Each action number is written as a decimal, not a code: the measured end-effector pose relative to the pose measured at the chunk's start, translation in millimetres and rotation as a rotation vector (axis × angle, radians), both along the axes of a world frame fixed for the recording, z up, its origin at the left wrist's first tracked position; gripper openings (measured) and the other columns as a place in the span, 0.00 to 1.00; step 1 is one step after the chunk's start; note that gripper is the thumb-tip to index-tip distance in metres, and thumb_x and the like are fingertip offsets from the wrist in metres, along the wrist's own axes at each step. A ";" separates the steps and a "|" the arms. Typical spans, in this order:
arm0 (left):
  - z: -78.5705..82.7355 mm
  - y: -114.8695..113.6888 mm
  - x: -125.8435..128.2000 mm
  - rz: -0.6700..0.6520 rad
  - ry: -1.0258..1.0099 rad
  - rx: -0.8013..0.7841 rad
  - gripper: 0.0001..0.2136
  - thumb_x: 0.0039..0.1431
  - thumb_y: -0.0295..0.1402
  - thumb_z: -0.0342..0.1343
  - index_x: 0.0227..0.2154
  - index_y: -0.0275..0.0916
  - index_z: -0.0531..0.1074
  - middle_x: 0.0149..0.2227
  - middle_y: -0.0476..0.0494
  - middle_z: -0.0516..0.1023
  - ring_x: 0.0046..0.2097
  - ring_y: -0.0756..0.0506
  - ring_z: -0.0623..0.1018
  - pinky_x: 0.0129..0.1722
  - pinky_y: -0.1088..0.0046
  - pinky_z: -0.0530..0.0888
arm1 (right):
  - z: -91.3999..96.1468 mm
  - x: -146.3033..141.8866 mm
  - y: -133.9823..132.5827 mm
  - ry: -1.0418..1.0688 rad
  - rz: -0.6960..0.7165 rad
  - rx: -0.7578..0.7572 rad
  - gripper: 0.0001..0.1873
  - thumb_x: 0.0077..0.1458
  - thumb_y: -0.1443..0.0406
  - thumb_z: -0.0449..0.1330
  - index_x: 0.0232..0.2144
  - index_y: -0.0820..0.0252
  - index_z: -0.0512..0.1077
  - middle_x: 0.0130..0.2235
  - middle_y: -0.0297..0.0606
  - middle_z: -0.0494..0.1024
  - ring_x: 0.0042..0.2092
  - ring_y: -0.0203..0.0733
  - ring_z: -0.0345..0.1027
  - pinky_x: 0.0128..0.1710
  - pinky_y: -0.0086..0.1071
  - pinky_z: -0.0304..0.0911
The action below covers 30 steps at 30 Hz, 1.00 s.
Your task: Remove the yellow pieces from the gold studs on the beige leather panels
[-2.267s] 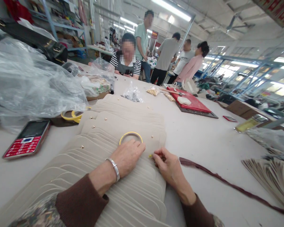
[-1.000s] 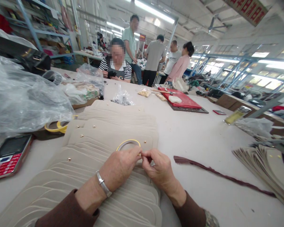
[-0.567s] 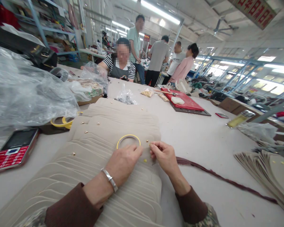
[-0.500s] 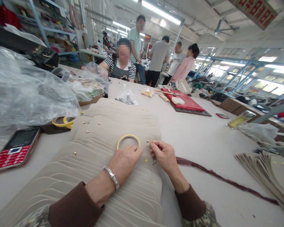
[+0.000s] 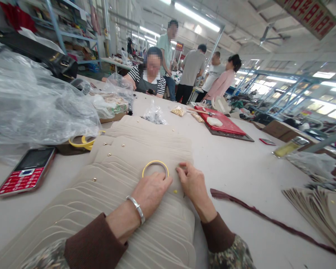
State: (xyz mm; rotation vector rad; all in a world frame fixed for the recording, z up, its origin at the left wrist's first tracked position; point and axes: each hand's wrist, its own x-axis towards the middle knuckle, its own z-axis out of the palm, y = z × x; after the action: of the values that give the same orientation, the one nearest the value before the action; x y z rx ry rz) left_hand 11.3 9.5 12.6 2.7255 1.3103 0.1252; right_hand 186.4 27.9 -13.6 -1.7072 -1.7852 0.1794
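Grey-beige flat panels (image 5: 145, 147) lie overlapped in a long fanned stack in front of me, several with small gold studs (image 5: 94, 179) on them. My left hand (image 5: 152, 192) rests on the stack, its fingers closed over the near side of a roll of yellow tape (image 5: 156, 162). My right hand (image 5: 192, 181) is at the right edge of the panels, thumb and forefinger pinched together. What lies between those fingertips is hidden. A small yellow scrap (image 5: 175, 191) sits on the panel between the hands.
A red keypad phone (image 5: 26, 172), plastic bags (image 5: 42, 101) and more yellow tape rolls (image 5: 84, 142) are at left. A dark red strip (image 5: 249, 207) and another panel stack (image 5: 322, 213) lie at right. A red board (image 5: 224, 121) is farther back. Several people are beyond.
My right hand has shifted slightly up and turned over the panel's edge, and the gold stud beside its fingertips no longer shows. The left hand keeps its hold. The view has swung slightly.
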 end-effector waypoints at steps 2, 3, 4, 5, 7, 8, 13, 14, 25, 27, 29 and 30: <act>-0.7 0.2 -0.5 0.002 -0.009 0.007 0.10 0.62 0.22 0.44 0.38 0.39 0.68 0.36 0.44 0.75 0.40 0.42 0.76 0.33 0.67 0.73 | -2.1 5.0 -3.8 0.118 -0.032 -0.014 0.12 0.57 0.63 0.57 0.42 0.61 0.71 0.20 0.31 0.76 0.24 0.41 0.71 0.28 0.31 0.63; -1.0 0.4 -0.7 0.001 -0.013 0.011 0.10 0.62 0.21 0.44 0.38 0.39 0.68 0.36 0.44 0.75 0.40 0.42 0.76 0.33 0.67 0.73 | -3.0 7.4 -6.2 0.189 -0.031 -0.016 0.11 0.57 0.62 0.57 0.42 0.61 0.70 0.20 0.30 0.75 0.23 0.40 0.71 0.28 0.31 0.63; -1.4 0.7 -0.8 0.001 -0.017 0.013 0.10 0.62 0.21 0.44 0.38 0.39 0.68 0.36 0.44 0.75 0.40 0.42 0.76 0.33 0.67 0.73 | -3.8 9.2 -8.7 0.241 -0.012 -0.011 0.10 0.58 0.61 0.56 0.40 0.60 0.71 0.21 0.31 0.76 0.24 0.40 0.72 0.28 0.30 0.64; -1.7 1.0 -0.9 -0.001 -0.020 0.013 0.10 0.62 0.21 0.45 0.38 0.39 0.68 0.37 0.44 0.75 0.40 0.42 0.76 0.33 0.68 0.73 | -4.6 10.4 -10.9 0.262 0.018 0.005 0.09 0.59 0.61 0.56 0.37 0.60 0.72 0.24 0.33 0.78 0.25 0.39 0.73 0.29 0.30 0.65; -1.9 1.4 -0.6 -0.002 -0.026 0.012 0.10 0.62 0.21 0.45 0.37 0.39 0.68 0.37 0.44 0.75 0.40 0.42 0.75 0.34 0.68 0.73 | -5.9 10.4 -13.1 0.198 0.077 0.064 0.08 0.58 0.62 0.56 0.33 0.59 0.74 0.28 0.37 0.80 0.29 0.40 0.74 0.33 0.31 0.66; -1.9 1.4 -0.3 -0.002 -0.028 0.010 0.10 0.62 0.21 0.45 0.37 0.39 0.68 0.37 0.44 0.75 0.40 0.43 0.75 0.34 0.68 0.72 | -6.6 9.2 -12.8 0.135 0.092 0.095 0.08 0.58 0.63 0.57 0.32 0.59 0.75 0.30 0.38 0.80 0.31 0.41 0.74 0.35 0.31 0.66; -3.4 0.0 0.3 -0.015 -0.044 0.020 0.08 0.63 0.23 0.45 0.36 0.38 0.69 0.35 0.44 0.75 0.39 0.43 0.74 0.34 0.69 0.71 | -6.8 -0.1 -3.0 -0.071 0.066 0.139 0.10 0.58 0.66 0.55 0.31 0.61 0.76 0.31 0.40 0.80 0.32 0.42 0.73 0.36 0.32 0.63; -4.0 0.0 -0.4 -0.029 -0.059 0.032 0.08 0.63 0.23 0.46 0.36 0.38 0.69 0.35 0.45 0.75 0.39 0.43 0.74 0.34 0.69 0.70 | -5.3 -0.9 -1.9 -0.081 0.061 0.129 0.10 0.58 0.67 0.55 0.31 0.61 0.76 0.31 0.40 0.80 0.32 0.42 0.73 0.36 0.32 0.63; 2.5 17.0 -13.5 0.132 -0.178 0.150 0.07 0.65 0.27 0.46 0.36 0.39 0.69 0.37 0.45 0.75 0.43 0.42 0.72 0.37 0.67 0.69 | 5.3 29.5 -10.6 0.200 0.150 -0.124 0.09 0.54 0.66 0.56 0.34 0.61 0.75 0.27 0.35 0.78 0.27 0.38 0.69 0.28 0.29 0.62; 1.8 17.2 -13.0 0.128 -0.152 0.124 0.07 0.65 0.27 0.46 0.36 0.39 0.69 0.37 0.44 0.75 0.43 0.42 0.72 0.37 0.67 0.70 | -1.7 33.8 -7.3 0.157 0.144 -0.088 0.08 0.53 0.67 0.56 0.35 0.61 0.75 0.30 0.36 0.79 0.30 0.39 0.71 0.32 0.30 0.64; 0.6 16.2 -12.4 0.110 -0.140 0.104 0.07 0.65 0.27 0.45 0.36 0.39 0.69 0.37 0.44 0.75 0.43 0.42 0.71 0.38 0.67 0.70 | -6.9 34.7 -3.2 0.084 0.152 -0.050 0.07 0.54 0.68 0.56 0.35 0.59 0.74 0.32 0.37 0.79 0.32 0.40 0.71 0.35 0.32 0.65; -0.1 15.3 -12.1 0.091 -0.130 0.092 0.08 0.66 0.27 0.45 0.36 0.39 0.68 0.37 0.45 0.75 0.42 0.42 0.72 0.37 0.67 0.70 | -8.2 34.2 -0.8 0.044 0.140 -0.019 0.07 0.54 0.67 0.56 0.35 0.59 0.74 0.33 0.38 0.79 0.33 0.41 0.71 0.37 0.32 0.65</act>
State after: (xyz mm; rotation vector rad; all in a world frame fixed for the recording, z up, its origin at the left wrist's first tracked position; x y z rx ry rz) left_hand -0.8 24.8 12.5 2.6795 1.4245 0.3732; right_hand 220.6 27.1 -21.9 -1.5797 -1.8761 0.2921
